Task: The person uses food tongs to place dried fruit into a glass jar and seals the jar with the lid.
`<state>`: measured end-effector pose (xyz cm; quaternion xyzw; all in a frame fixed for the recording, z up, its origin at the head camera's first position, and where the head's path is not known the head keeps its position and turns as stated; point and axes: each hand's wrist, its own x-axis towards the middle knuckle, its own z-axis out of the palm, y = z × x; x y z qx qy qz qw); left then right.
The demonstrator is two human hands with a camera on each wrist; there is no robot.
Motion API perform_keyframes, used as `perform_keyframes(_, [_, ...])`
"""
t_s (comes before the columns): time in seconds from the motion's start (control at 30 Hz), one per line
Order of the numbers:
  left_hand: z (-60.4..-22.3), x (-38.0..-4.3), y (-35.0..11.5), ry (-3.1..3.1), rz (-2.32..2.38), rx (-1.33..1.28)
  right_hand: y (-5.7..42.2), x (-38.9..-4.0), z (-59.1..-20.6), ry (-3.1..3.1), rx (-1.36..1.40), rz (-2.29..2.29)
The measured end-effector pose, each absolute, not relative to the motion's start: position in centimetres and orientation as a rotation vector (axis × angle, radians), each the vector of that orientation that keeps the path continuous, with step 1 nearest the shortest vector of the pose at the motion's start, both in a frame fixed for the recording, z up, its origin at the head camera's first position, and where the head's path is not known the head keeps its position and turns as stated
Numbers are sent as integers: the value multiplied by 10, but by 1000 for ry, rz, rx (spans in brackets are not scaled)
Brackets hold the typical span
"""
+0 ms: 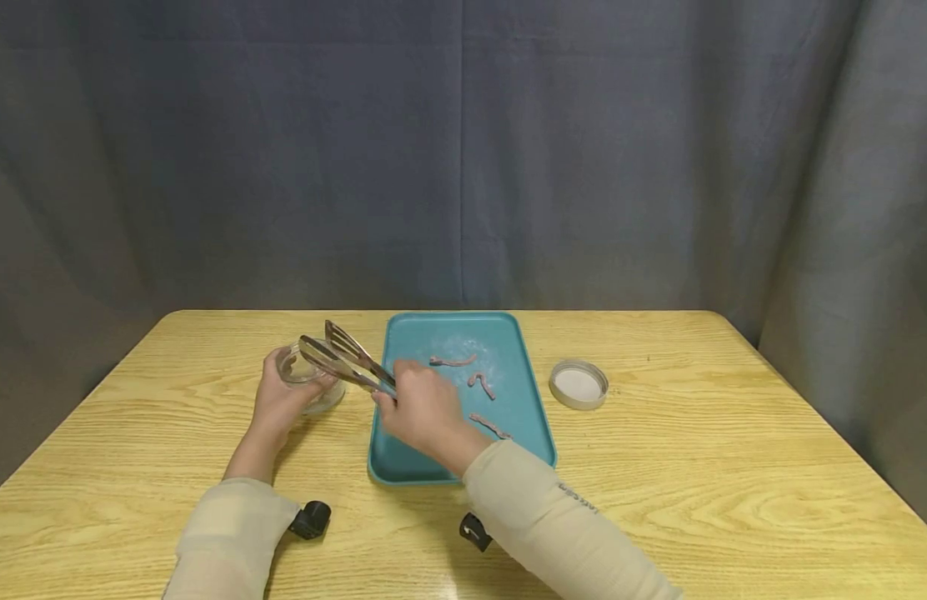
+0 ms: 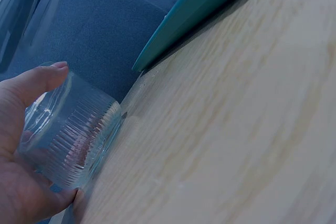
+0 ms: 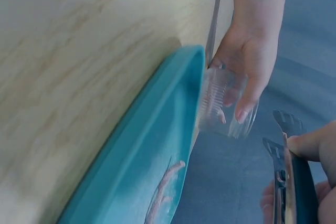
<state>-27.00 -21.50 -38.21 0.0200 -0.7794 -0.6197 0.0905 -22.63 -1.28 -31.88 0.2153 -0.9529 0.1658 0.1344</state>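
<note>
A clear ribbed glass jar (image 2: 79,135) is sitting left of the teal rectangular tray (image 1: 426,462), the left grip (image 1: 283,398) holding it and the right grip (image 1: 426,408) holding parted silver metal tongs (image 1: 348,372), which could be tipping it by swinging too low.

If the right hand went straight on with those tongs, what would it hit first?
Probably the glass jar, or the left hand holding it, since the tongs in the right hand point that way. They look a little higher, so they might pass over; depth is unclear.
</note>
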Motion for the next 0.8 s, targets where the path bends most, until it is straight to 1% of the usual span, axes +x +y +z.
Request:
perform_keyframes(0.13, [-382,-269,-215,-2305,-1857,55,-3,-228,-315,-2740,617,532])
perform_keyframes(0.4, [-382,-269,-217,-2302,-1843,49,14,-234,-311,-2749,496,548])
perform_keyframes(0.8, [-384,-269,-216,-2297,-1857,48,39,-238,-310,-2703,425,611])
